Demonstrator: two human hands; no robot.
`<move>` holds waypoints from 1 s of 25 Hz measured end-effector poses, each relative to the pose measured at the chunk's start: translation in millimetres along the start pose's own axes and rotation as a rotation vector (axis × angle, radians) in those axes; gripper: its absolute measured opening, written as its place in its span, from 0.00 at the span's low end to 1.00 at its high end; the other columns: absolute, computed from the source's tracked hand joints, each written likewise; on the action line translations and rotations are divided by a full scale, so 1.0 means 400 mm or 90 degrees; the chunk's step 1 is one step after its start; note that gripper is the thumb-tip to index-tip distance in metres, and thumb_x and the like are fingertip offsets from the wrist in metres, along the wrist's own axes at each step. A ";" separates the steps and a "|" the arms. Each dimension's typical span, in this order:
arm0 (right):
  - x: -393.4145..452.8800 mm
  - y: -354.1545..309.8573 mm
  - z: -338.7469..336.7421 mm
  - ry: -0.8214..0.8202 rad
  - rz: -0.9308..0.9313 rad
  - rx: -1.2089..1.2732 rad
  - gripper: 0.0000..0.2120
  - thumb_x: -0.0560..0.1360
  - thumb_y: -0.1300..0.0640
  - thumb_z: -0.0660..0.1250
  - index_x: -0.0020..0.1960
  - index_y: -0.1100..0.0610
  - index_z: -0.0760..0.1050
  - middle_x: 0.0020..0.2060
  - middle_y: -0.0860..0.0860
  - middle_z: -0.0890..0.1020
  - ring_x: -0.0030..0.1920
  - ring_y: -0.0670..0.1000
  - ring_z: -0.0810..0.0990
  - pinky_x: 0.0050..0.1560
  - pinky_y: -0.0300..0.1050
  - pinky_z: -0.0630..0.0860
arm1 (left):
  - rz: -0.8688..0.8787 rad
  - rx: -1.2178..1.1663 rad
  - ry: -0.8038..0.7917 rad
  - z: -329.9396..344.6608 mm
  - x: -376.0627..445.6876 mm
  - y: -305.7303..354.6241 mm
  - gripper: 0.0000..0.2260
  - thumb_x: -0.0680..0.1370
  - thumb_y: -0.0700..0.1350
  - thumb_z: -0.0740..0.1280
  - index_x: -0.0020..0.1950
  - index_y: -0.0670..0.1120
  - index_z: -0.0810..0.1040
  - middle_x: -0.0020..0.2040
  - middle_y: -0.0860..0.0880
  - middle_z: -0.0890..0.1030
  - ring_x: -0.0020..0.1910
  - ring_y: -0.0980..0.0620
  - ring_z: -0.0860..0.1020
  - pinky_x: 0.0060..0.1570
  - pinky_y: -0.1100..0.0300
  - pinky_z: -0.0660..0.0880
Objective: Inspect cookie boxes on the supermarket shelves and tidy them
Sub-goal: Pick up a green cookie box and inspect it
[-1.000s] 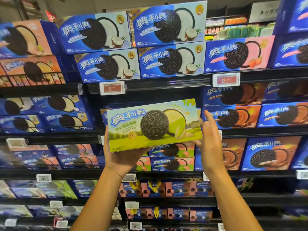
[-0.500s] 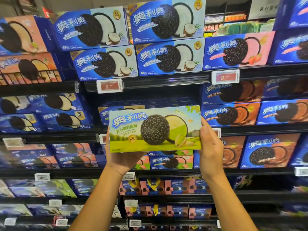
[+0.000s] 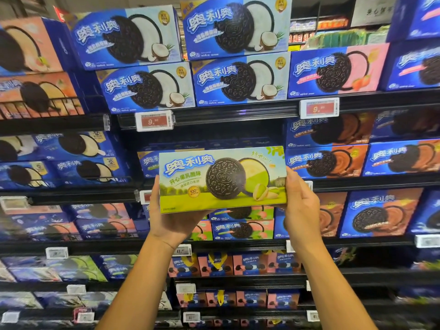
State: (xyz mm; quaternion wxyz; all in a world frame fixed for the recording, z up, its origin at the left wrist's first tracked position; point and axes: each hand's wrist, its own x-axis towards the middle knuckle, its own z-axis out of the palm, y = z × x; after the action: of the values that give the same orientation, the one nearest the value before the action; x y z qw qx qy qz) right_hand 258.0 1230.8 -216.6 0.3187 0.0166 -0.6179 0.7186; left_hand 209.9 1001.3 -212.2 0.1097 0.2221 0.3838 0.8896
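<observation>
Holding green rectangular cardboard cookie box (image 3: 222,179) mid-frame, left hand (image 3: 177,220) cupped beneath, right hand (image 3: 301,206) gripping its end; inspection step, next likely sliding it into dark shelf gap (image 3: 209,139) behind.

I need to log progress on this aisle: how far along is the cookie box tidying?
Done: the coconut boxes on the upper shelf sit stacked, faces forward. In hand: the left hand and right hand hold a green pistachio box in front of the half-empty shelf slot, where only one box is seen behind it. Left: shelving that box; the lower shelves are too blurred to judge.
</observation>
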 end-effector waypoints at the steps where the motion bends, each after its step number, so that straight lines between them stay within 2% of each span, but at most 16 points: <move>1: 0.001 -0.005 0.004 0.010 -0.012 -0.029 0.20 0.81 0.41 0.59 0.67 0.50 0.78 0.57 0.43 0.84 0.60 0.43 0.80 0.56 0.35 0.77 | 0.009 0.006 0.023 0.005 0.000 0.002 0.30 0.72 0.66 0.68 0.70 0.53 0.76 0.71 0.46 0.75 0.69 0.41 0.73 0.67 0.35 0.66; 3: -0.008 -0.022 0.018 0.020 -0.041 -0.080 0.15 0.82 0.46 0.61 0.66 0.45 0.77 0.61 0.39 0.81 0.62 0.35 0.77 0.56 0.27 0.71 | 0.024 0.055 0.047 0.018 -0.002 0.015 0.30 0.67 0.67 0.72 0.66 0.54 0.79 0.68 0.46 0.78 0.66 0.44 0.77 0.65 0.41 0.70; 5: -0.025 -0.038 0.042 -0.007 -0.059 -0.099 0.16 0.80 0.46 0.63 0.66 0.42 0.75 0.64 0.37 0.79 0.63 0.34 0.75 0.57 0.28 0.71 | 0.034 0.083 0.077 0.031 -0.001 0.019 0.32 0.63 0.66 0.76 0.63 0.54 0.82 0.66 0.46 0.79 0.63 0.45 0.79 0.60 0.44 0.76; 6: -0.038 -0.045 0.056 -0.041 -0.062 -0.100 0.16 0.78 0.45 0.64 0.65 0.38 0.75 0.64 0.36 0.78 0.64 0.36 0.75 0.59 0.30 0.72 | 0.045 0.103 0.091 0.041 -0.003 0.019 0.31 0.62 0.66 0.77 0.61 0.54 0.83 0.64 0.46 0.81 0.60 0.47 0.81 0.55 0.48 0.80; 8: -0.068 -0.063 0.090 -0.123 -0.058 -0.092 0.17 0.75 0.40 0.64 0.64 0.33 0.74 0.65 0.35 0.77 0.67 0.41 0.75 0.64 0.43 0.74 | 0.053 0.173 0.115 0.059 -0.005 0.012 0.23 0.67 0.64 0.74 0.58 0.53 0.85 0.59 0.47 0.84 0.54 0.49 0.83 0.45 0.57 0.81; 10: -0.093 -0.071 0.118 -0.172 -0.057 -0.100 0.21 0.73 0.36 0.65 0.66 0.33 0.73 0.67 0.35 0.75 0.68 0.42 0.74 0.67 0.51 0.74 | 0.056 0.239 0.120 0.082 -0.013 0.002 0.18 0.74 0.59 0.66 0.56 0.52 0.85 0.57 0.46 0.84 0.55 0.48 0.83 0.47 0.60 0.80; 14: -0.113 -0.075 0.149 -0.212 -0.018 -0.118 0.39 0.67 0.25 0.65 0.74 0.41 0.68 0.72 0.35 0.69 0.72 0.37 0.67 0.72 0.50 0.69 | 0.069 0.309 0.123 0.115 -0.014 -0.009 0.21 0.73 0.58 0.66 0.59 0.47 0.82 0.55 0.46 0.85 0.54 0.49 0.83 0.48 0.61 0.79; 16: -0.112 -0.074 0.152 -0.217 -0.004 -0.098 0.42 0.66 0.24 0.65 0.75 0.43 0.68 0.73 0.36 0.69 0.72 0.37 0.67 0.72 0.50 0.70 | 0.064 0.334 0.093 0.132 -0.016 -0.008 0.23 0.74 0.59 0.65 0.62 0.47 0.79 0.56 0.47 0.85 0.55 0.50 0.83 0.50 0.61 0.79; 19: -0.106 -0.076 0.143 -0.198 -0.018 -0.017 0.29 0.71 0.35 0.71 0.70 0.43 0.73 0.66 0.42 0.79 0.66 0.44 0.77 0.63 0.49 0.78 | 0.027 0.343 0.024 0.143 -0.028 -0.001 0.28 0.76 0.63 0.59 0.69 0.47 0.74 0.65 0.46 0.80 0.65 0.47 0.77 0.61 0.56 0.75; 21: -0.092 -0.081 0.132 -0.196 -0.043 0.031 0.18 0.74 0.41 0.72 0.63 0.41 0.79 0.57 0.43 0.84 0.59 0.44 0.82 0.54 0.40 0.81 | 0.030 0.371 0.000 0.136 -0.032 0.000 0.28 0.79 0.61 0.53 0.73 0.46 0.70 0.69 0.46 0.76 0.70 0.47 0.73 0.68 0.52 0.70; 22: -0.083 -0.080 0.125 -0.196 -0.039 0.054 0.15 0.74 0.43 0.71 0.60 0.43 0.81 0.54 0.43 0.85 0.56 0.44 0.83 0.51 0.38 0.80 | 0.043 0.389 -0.001 0.127 -0.033 -0.001 0.28 0.80 0.60 0.52 0.74 0.46 0.69 0.70 0.47 0.75 0.71 0.48 0.71 0.70 0.51 0.67; 23: -0.071 -0.077 0.119 -0.186 -0.016 0.082 0.15 0.74 0.43 0.70 0.58 0.47 0.83 0.52 0.45 0.86 0.53 0.45 0.84 0.48 0.38 0.80 | 0.055 0.402 -0.001 0.117 -0.034 0.002 0.27 0.80 0.59 0.53 0.74 0.46 0.69 0.71 0.49 0.74 0.72 0.51 0.70 0.71 0.53 0.66; 25: -0.043 -0.064 0.103 -0.141 0.084 0.166 0.14 0.74 0.44 0.70 0.53 0.51 0.85 0.49 0.51 0.87 0.49 0.49 0.85 0.47 0.43 0.81 | 0.073 0.419 -0.005 0.089 -0.039 0.014 0.22 0.80 0.54 0.58 0.72 0.47 0.72 0.70 0.55 0.75 0.71 0.58 0.70 0.68 0.63 0.69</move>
State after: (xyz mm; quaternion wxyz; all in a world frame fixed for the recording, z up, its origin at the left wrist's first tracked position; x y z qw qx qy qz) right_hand 268.7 1187.2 -191.7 0.1958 0.0965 -0.5509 0.8055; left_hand 240.6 1014.2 -191.2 -0.0169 0.2700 0.6367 0.7221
